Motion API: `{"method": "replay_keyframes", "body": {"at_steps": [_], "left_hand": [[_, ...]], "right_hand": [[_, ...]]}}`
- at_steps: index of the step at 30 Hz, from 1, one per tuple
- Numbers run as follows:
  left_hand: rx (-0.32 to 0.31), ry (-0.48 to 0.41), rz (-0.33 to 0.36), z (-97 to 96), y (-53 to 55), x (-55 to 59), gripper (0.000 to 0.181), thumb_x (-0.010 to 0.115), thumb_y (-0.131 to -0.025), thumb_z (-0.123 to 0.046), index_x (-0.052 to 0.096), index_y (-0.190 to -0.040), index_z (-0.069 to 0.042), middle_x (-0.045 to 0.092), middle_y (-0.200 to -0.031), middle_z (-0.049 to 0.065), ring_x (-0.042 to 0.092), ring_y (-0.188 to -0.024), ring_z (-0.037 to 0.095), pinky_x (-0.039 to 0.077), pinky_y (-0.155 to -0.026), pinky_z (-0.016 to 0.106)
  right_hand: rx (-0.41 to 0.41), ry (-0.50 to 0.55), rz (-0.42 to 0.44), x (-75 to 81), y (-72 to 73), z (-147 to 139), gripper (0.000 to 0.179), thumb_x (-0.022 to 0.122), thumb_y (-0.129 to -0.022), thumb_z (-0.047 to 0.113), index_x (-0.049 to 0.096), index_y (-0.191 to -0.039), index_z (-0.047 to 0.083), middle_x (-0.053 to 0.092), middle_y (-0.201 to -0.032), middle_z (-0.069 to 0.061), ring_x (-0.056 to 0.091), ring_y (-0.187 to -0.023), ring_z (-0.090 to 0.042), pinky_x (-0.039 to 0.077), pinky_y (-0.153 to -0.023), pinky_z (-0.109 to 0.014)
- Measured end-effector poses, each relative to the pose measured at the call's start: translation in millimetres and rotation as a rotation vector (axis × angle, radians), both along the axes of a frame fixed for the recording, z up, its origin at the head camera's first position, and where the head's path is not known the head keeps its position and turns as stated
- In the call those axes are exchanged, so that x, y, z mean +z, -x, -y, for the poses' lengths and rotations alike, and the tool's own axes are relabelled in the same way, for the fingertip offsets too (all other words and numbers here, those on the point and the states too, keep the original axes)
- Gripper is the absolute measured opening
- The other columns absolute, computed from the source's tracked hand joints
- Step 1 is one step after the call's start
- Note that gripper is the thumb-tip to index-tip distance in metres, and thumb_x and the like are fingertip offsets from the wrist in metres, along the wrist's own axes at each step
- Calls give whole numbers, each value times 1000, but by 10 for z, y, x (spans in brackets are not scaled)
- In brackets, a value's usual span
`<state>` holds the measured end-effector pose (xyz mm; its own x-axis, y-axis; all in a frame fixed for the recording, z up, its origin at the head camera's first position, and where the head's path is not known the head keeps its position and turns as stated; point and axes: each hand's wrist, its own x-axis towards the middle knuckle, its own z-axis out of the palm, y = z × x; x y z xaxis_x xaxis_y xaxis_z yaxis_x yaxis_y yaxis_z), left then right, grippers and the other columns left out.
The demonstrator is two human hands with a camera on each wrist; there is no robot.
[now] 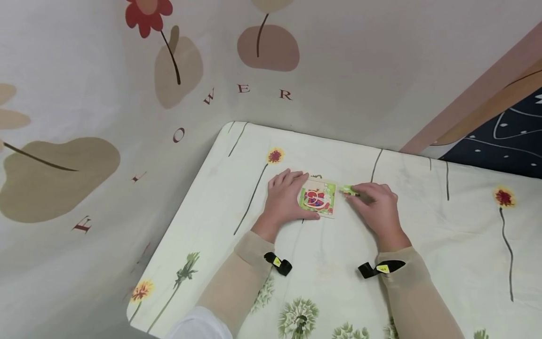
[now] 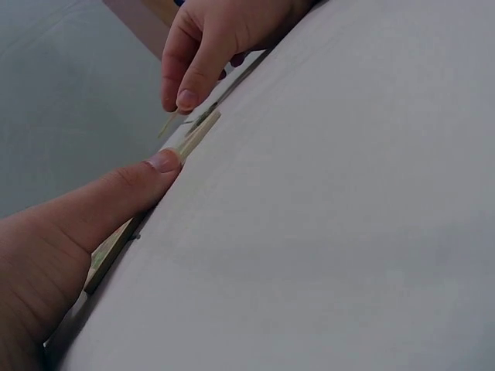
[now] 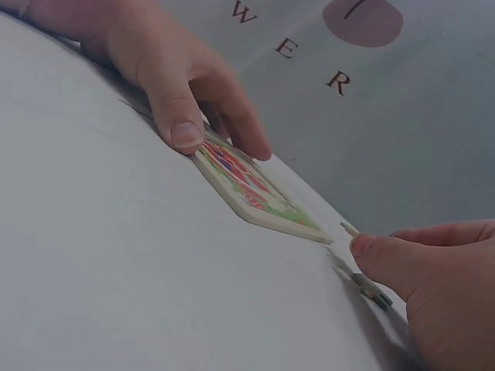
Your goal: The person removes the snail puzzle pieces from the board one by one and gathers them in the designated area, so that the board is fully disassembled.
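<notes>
- Our left grip (image 1: 284, 200), spread wide, holds the picture board (image 1: 318, 198) on the desk (image 1: 330, 256).
- Our right grip (image 1: 378, 207) pinches a small piece (image 1: 346, 189) beside it.
- We're likely placing pieces; next calls for careful alignment.

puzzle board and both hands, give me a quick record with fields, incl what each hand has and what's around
board: square puzzle board, pale rim, red and green picture, on the table
left hand: left hand holds the board at its left side, thumb at the near edge
right hand: right hand pinches a small piece
piece position: right of the board, apart from it
table cover: pale cloth, flower print
behind: wall hanging with printed letters and flowers
</notes>
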<state>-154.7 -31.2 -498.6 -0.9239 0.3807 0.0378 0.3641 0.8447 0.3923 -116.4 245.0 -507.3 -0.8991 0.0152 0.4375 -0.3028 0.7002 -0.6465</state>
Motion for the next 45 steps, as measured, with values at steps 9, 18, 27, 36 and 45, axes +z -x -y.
{"method": "replay_keyframes", "body": {"at_steps": [9,18,27,36,45], "left_hand": [[-5,3,-2,-13,3,17,124,87,-63,-81,44,-165,-26,39,-166,-4,20,-159,27,20,-123,54],[-3,6,-5,-25,16,18,124,87,-63,-81,43,-165,-26,39,-166,-5,21,-159,27,20,-123,54],[-2,12,-3,-40,16,10,123,87,-64,-81,43,-165,-27,39,-166,-5,21,-159,27,21,-123,54],[-7,12,-8,-31,19,12,122,86,-65,-81,43,-165,-26,39,-166,-5,21,-159,27,21,-123,54],[-6,10,-2,-13,5,-6,122,87,-65,-80,44,-165,-25,38,-167,-4,20,-159,28,20,-123,55]], "right_hand": [[-30,12,15,11,-39,-104,26,93,-82,6,83,-106,7,78,-111,-13,59,-100,-31,32,-89,-52],[-71,26,16,44,-75,-201,26,93,-82,5,83,-106,5,78,-112,-16,60,-102,-35,31,-95,-61],[-98,21,8,17,-109,-313,25,92,-84,5,83,-107,4,78,-111,-16,61,-100,-36,32,-96,-61],[-113,7,-42,8,-130,-426,25,92,-82,3,83,-106,2,79,-108,-17,67,-102,-39,39,-88,-46],[-126,-6,41,12,-164,-440,25,89,-87,4,82,-110,1,77,-112,-19,64,-104,-42,40,-88,-52]]}}
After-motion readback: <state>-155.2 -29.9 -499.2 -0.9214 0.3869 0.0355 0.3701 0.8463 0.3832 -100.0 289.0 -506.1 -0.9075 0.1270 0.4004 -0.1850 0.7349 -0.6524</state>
